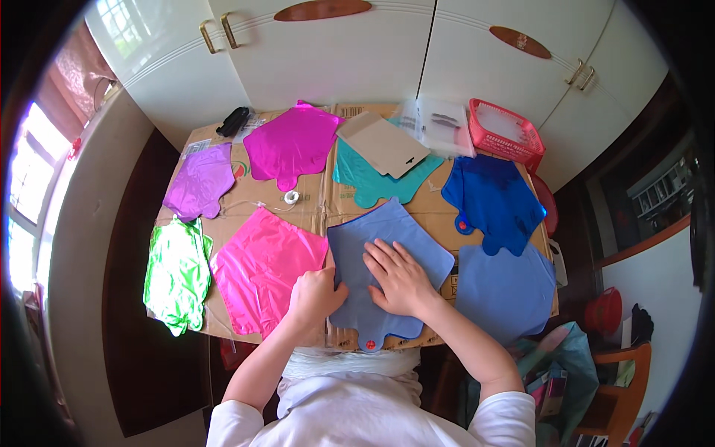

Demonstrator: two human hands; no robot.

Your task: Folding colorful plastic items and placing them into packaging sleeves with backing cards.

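A flat grey-blue foil balloon [357, 287], roughly five-sided with a red-dotted tab at the near end, lies before me on the cardboard. My right hand [398, 279] rests flat on it, fingers stretched and slightly spread. At its left edge, where it meets a flat pink foil balloon [257, 276], sits my left hand [316, 296] with the fingers curled in. Whatever those fingers may grip is hidden beneath them; the thumb touches the grey-blue balloon. A second grey-blue balloon [503, 290] lies to the right, partly under a shiny dark blue one [495, 205].
Purple [199, 182], green [177, 276], magenta [292, 145] and teal balloons [361, 182] surround the work on cardboard [439, 212]. A brown card packet [383, 145], white ribbon roll [291, 197], clear plastic bag [432, 123], black object [235, 121] and red basket [506, 141] lie farther back.
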